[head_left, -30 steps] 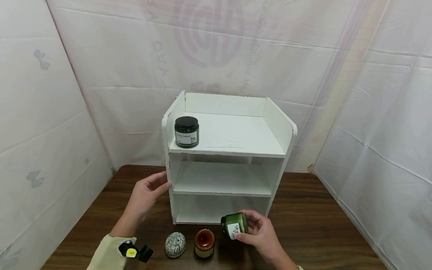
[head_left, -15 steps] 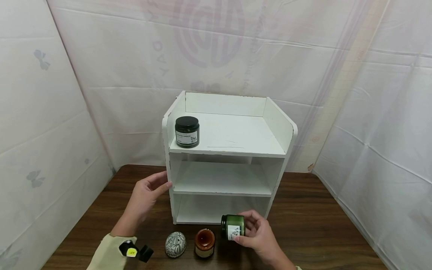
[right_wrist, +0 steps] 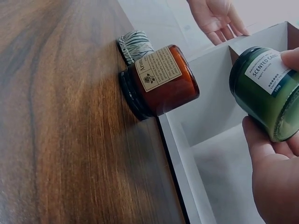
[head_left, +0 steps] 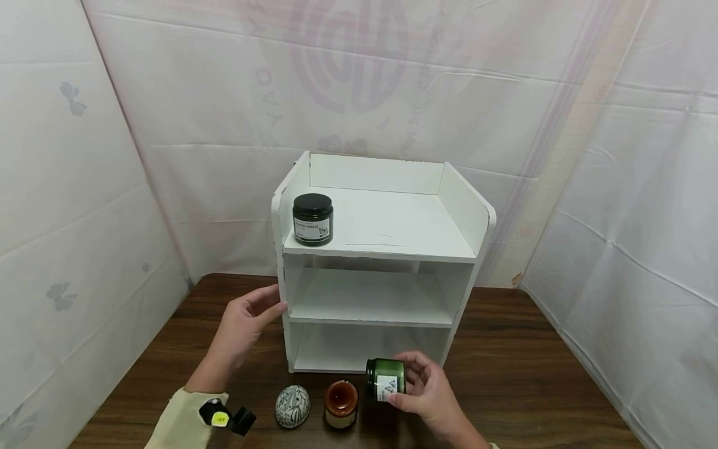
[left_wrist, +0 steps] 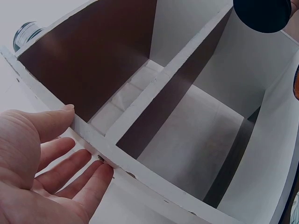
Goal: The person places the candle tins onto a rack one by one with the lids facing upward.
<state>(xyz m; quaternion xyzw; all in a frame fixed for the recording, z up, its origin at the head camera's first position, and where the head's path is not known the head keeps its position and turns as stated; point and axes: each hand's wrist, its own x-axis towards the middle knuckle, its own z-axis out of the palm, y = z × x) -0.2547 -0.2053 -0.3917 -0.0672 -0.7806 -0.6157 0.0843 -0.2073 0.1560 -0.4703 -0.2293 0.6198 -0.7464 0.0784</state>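
Green jar [head_left: 388,377] lies sideways in the air, pinched between thumb and fingers of the right hand [head_left: 427,390], in front of the shelf [head_left: 392,219]. Beside it, an amber jar [head_left: 341,404] and striped ornament [head_left: 292,406] stand on the table [head_left: 533,374]. Orienting the green jar seems the step in hand; any next move calls for a firm grip on its smooth glass. Beyond, the left hand [head_left: 240,324], fingers loosely spread, touches the shelf's side. A dark jar [head_left: 312,219] stands on top. Only the right wrist view reveals the amber jar resting lid-down.
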